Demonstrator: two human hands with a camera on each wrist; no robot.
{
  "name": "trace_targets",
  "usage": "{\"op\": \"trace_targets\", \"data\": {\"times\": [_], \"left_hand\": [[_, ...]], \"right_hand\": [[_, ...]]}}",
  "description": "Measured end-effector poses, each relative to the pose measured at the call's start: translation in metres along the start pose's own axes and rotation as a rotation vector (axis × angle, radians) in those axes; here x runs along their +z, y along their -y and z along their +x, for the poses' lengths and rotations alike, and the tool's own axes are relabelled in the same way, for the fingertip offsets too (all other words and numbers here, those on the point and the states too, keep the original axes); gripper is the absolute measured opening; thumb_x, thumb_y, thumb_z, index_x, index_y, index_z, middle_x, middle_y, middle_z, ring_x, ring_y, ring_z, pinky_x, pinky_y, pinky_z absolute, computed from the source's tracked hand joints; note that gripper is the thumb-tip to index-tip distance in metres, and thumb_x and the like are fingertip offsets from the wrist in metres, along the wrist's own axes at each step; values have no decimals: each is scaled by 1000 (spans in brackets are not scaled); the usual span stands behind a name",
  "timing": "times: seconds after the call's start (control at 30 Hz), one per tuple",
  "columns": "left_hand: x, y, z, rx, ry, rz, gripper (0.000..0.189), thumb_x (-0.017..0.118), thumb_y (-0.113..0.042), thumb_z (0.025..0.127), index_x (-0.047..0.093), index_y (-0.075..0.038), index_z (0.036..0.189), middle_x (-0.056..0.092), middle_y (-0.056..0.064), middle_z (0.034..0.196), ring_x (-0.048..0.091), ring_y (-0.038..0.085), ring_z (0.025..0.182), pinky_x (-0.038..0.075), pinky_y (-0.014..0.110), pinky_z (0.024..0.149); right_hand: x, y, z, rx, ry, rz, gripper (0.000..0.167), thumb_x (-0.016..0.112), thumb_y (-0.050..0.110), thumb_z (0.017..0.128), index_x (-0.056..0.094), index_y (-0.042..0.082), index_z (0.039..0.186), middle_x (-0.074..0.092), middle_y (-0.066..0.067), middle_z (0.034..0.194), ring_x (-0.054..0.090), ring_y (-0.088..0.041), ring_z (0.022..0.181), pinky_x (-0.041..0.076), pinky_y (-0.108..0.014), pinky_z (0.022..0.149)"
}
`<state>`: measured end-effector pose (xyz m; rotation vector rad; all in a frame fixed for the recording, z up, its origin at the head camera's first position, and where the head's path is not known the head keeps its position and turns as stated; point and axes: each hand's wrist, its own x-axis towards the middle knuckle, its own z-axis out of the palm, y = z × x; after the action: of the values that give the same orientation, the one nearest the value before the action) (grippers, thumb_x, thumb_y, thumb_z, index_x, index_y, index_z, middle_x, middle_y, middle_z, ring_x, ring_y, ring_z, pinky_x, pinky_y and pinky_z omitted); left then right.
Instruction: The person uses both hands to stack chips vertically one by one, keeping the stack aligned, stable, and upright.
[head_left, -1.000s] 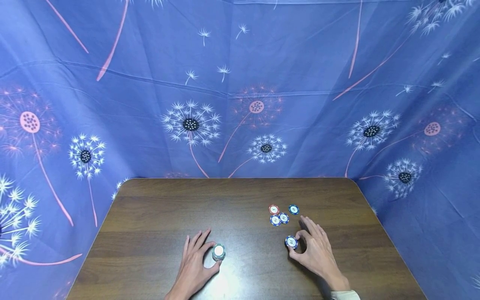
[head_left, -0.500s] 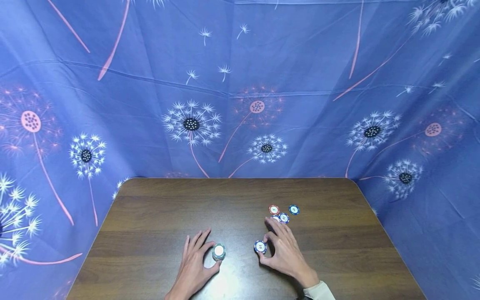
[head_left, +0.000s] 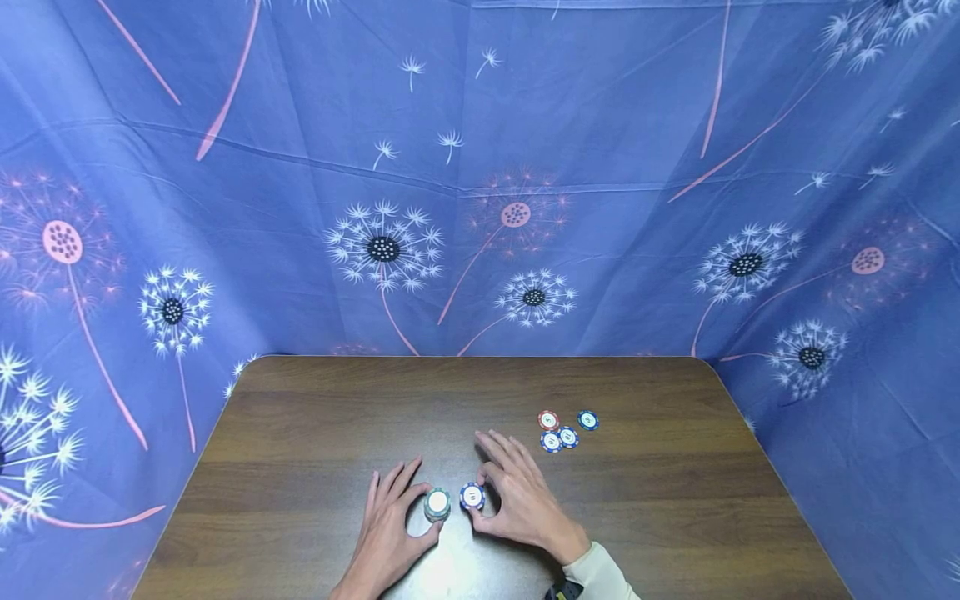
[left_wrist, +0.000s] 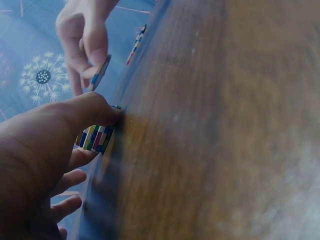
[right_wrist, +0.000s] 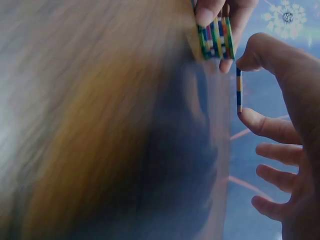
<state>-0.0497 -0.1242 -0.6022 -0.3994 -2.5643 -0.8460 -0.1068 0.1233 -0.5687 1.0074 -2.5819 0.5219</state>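
Note:
A stack of poker chips (head_left: 437, 503), green and white on top, stands near the table's front. My left hand (head_left: 388, 527) pinches it between thumb and index finger, the other fingers spread. In the left wrist view, the stack of chips (left_wrist: 93, 138) shows edges of several colours. Just right of the stack, my right hand (head_left: 522, 502) pinches one blue-and-white poker chip (head_left: 472, 497) by its rim, thumb and index finger on opposite sides. Seen edge-on in the right wrist view, that chip (right_wrist: 239, 91) is raised off the table and apart from the stack.
Farther back on the wooden table (head_left: 315, 417) lie a red chip (head_left: 548, 419), two touching blue chips (head_left: 567, 437) and a separate blue chip (head_left: 588, 420). A blue dandelion-print cloth (head_left: 465, 167) hangs around the table's back and sides.
My right hand has moved left across the table with the blue chip, from near the loose chips to beside the stack. The left hand and the stack have stayed put.

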Motion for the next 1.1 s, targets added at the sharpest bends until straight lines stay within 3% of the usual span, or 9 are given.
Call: {"op": "trace_targets", "data": {"times": [0.3,0.63,0.87,1.1], "left_hand": [[-1,0,0,-9,16,-9,47,95,-29,66,77,-13,106,62,14,152,55,45,138,29,76,116],[0,1,-1,-3,18,8,48,95,-29,66,77,-13,107,62,13,152,55,44,138,29,75,116],[1,2,-1,-16,32,1,48,95,-30,66,77,-13,108,61,13,153,54,44,139,28,75,117],[2,4,-1,-18,28,-22,47,95,-30,67,77,-13,107,61,15,152,54,47,138,27,76,117]], "right_hand": [[1,20,19,-16,83,9,37,87,49,74,70,20,91,51,-14,162,46,-36,151,39,-61,122],[8,30,27,-51,95,-47,39,87,51,73,70,22,94,50,-14,163,46,-40,150,39,-58,123],[8,31,27,-40,101,-9,39,88,49,75,70,21,96,51,-18,161,45,-38,151,38,-57,124],[3,23,22,6,52,101,20,83,28,84,73,17,98,54,-20,157,49,-43,146,41,-63,119]]}}
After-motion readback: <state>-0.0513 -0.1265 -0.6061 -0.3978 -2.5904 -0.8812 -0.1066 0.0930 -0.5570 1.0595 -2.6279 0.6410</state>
